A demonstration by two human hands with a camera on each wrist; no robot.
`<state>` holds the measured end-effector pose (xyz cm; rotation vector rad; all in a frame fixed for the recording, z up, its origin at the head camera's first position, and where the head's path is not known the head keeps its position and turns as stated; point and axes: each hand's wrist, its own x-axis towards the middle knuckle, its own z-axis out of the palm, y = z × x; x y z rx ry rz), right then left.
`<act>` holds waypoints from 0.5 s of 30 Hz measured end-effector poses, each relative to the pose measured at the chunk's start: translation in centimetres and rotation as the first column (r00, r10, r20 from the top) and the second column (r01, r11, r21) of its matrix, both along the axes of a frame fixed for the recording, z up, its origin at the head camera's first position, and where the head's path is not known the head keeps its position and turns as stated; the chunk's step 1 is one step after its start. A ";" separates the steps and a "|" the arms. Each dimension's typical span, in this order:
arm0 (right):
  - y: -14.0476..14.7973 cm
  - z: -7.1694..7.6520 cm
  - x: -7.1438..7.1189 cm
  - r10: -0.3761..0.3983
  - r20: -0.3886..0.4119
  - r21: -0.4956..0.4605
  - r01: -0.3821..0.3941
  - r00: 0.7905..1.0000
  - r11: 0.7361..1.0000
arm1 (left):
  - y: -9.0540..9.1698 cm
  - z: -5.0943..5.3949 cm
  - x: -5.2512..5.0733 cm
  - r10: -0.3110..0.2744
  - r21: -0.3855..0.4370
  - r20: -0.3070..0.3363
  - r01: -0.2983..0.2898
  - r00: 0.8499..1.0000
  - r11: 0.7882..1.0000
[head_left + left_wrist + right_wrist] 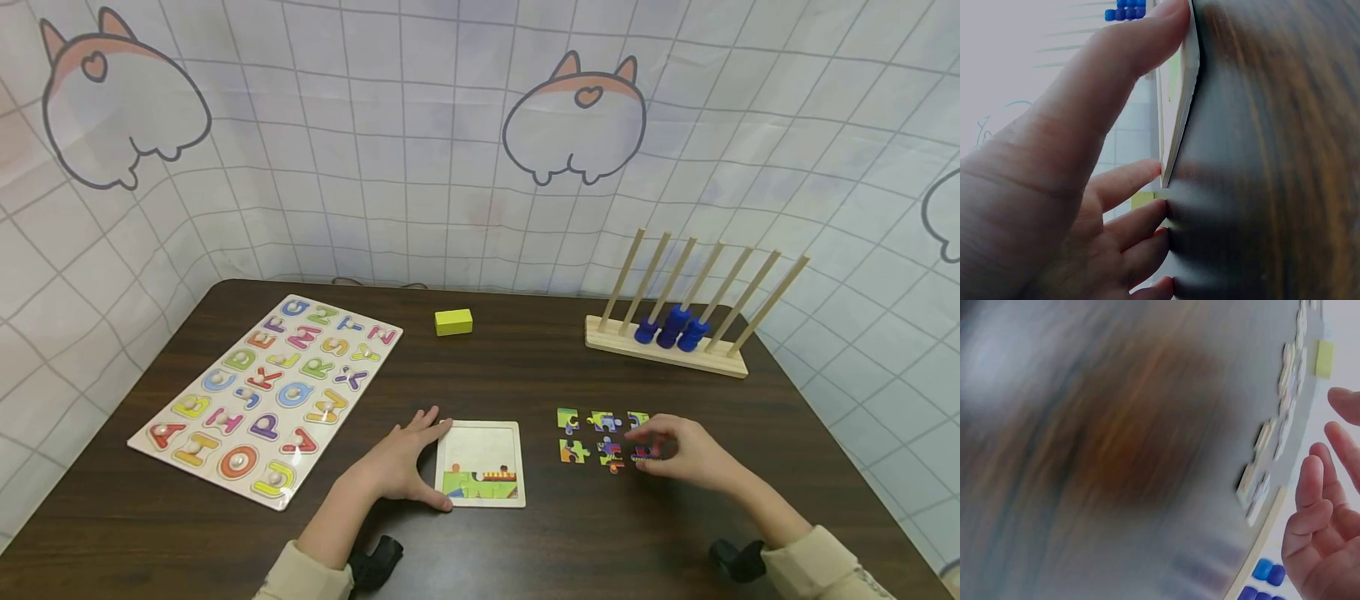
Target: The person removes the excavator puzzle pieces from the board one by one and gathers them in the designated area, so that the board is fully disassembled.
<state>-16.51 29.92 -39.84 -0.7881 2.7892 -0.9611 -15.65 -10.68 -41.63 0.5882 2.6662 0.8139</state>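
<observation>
A square puzzle tray lies in the middle of the table in the head view, with green picture pieces filling its lower part. Its left side is touched by my left hand, thumb at the lower corner and fingers spread near the upper one. In the left wrist view the thumb reaches over the tray's pale edge. My right hand hovers over the rightmost loose jigsaw pieces, partly hiding them. Its fingers are relaxed and bent, with no piece visible between them.
An alphabet peg board lies at the left. The yellow block sits toward the back. At the back right stands a wooden rod stand with blue beads and tall upright rods. A grid-patterned cloth hangs behind the table.
</observation>
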 end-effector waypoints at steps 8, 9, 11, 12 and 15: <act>-2.0 0.0 -0.1 -0.005 0.016 -0.018 0.005 1.000 1.000 | 0.0 0.0 0.0 0.002 -0.001 0.000 -0.002 1.000 1.000; -2.3 0.0 -0.1 -0.001 0.015 -0.018 0.001 1.000 1.000 | 0.0 -0.1 0.0 0.002 -0.001 0.001 -0.002 1.000 1.000; -2.9 0.0 -0.1 0.008 0.013 -0.019 -0.007 1.000 1.000 | 0.0 -0.1 0.0 0.000 -0.001 0.000 0.000 1.000 1.000; -3.2 0.1 -0.1 0.015 0.009 -0.020 -0.015 1.000 1.000 | 0.0 0.0 0.0 -0.001 0.000 0.001 0.001 1.000 1.000; -4.2 0.1 0.0 0.032 0.014 -0.024 -0.031 0.999 0.999 | 0.0 0.0 0.0 -0.002 0.001 0.001 0.002 1.000 1.000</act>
